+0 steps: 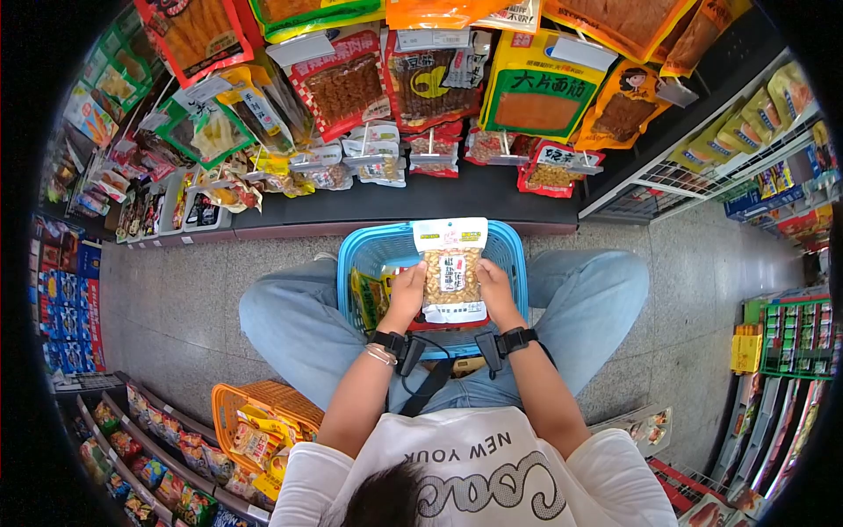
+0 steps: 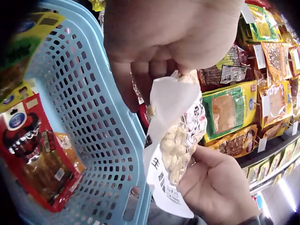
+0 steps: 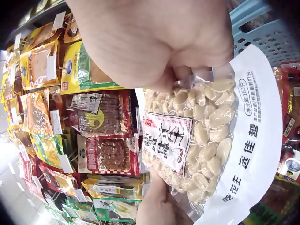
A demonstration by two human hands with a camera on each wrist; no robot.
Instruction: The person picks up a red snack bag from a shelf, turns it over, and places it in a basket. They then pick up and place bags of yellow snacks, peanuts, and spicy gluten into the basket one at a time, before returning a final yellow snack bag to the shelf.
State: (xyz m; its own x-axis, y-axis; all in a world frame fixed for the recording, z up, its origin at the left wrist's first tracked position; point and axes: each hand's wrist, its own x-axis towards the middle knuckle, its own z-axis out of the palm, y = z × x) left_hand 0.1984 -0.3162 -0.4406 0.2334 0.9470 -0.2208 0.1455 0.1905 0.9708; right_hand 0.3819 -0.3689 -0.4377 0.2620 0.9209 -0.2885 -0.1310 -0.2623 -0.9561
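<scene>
A clear and white bag of peanuts [image 1: 436, 287], printed with dark characters, is held upright over the blue basket [image 1: 346, 250]. My left hand [image 1: 405, 297] grips its left edge, thumb on the front. On the opposite edge, my right hand [image 1: 498, 297] grips it the same way. The left wrist view shows the bag side-on, its white end strip bent outward. Pale nuts [image 3: 218, 126] press against the clear film in the right wrist view. Inside the basket lie a red snack packet [image 2: 35, 159] and yellow-green packets [image 1: 369, 299], partly hidden by the bag and hands.
Hanging snack packets [image 1: 536, 88] fill the rack ahead, above a dark shelf ledge [image 1: 351, 206]. An orange basket [image 1: 224, 408] of yellow packets stands behind at the left. Bent legs [image 1: 584, 299] flank the blue basket. More shelves [image 1: 795, 342] line the right.
</scene>
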